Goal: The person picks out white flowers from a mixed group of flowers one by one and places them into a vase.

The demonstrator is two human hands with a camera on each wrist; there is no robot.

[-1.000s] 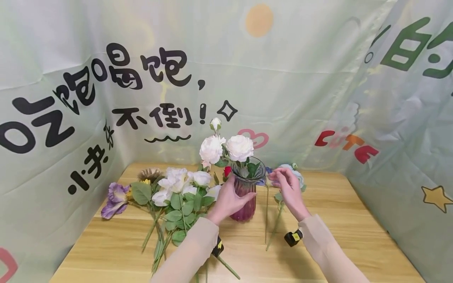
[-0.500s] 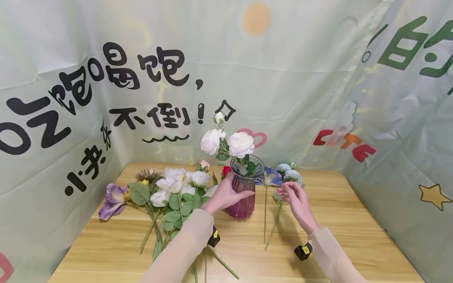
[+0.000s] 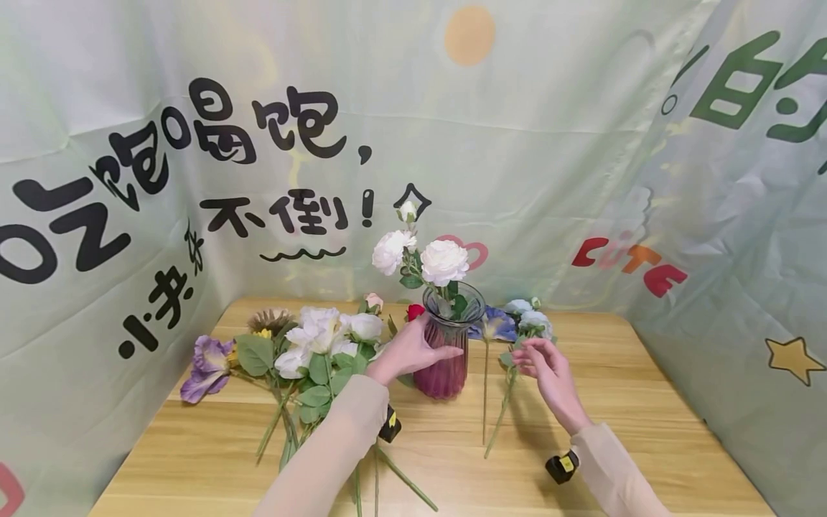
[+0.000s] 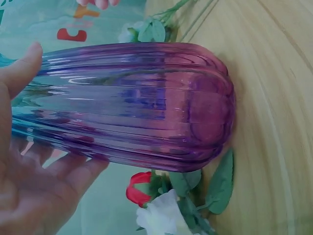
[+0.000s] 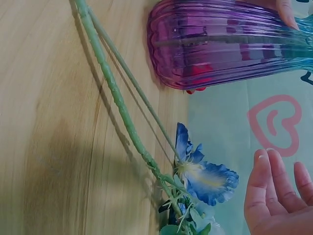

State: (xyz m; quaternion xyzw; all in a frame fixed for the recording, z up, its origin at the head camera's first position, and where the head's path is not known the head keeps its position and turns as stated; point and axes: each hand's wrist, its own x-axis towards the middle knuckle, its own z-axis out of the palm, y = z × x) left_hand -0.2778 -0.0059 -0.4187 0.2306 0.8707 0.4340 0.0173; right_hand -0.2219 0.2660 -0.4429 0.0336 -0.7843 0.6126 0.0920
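Note:
My left hand [image 3: 408, 352] grips a ribbed glass vase [image 3: 442, 366], its thumb on the near side and fingers around the left. The vase [image 4: 142, 105] fades from blue-grey at the neck to purple-pink at the base. White flowers [image 3: 444, 261] with a bud rise out of its mouth, and a stem shows through the glass. My right hand [image 3: 545, 373] hangs right of the vase with loosely bent fingers and holds nothing. Close by it lie a light blue flower [image 3: 535, 322] and a dark blue flower [image 5: 208, 181], stems toward me.
Left on the wooden table [image 3: 620, 402] is a pile with white flowers [image 3: 316, 330], a purple flower [image 3: 209, 366] and a brown one [image 3: 271, 321]. Behind the vase are a red flower [image 3: 416, 311] and a pink one [image 3: 372, 301]. A printed cloth [image 3: 517, 179] hangs behind and at both sides.
My right hand has drawn away from the vase's mouth, to the right and down. The white flowers in the vase have shifted slightly right and stand higher. The left hand keeps its grip.

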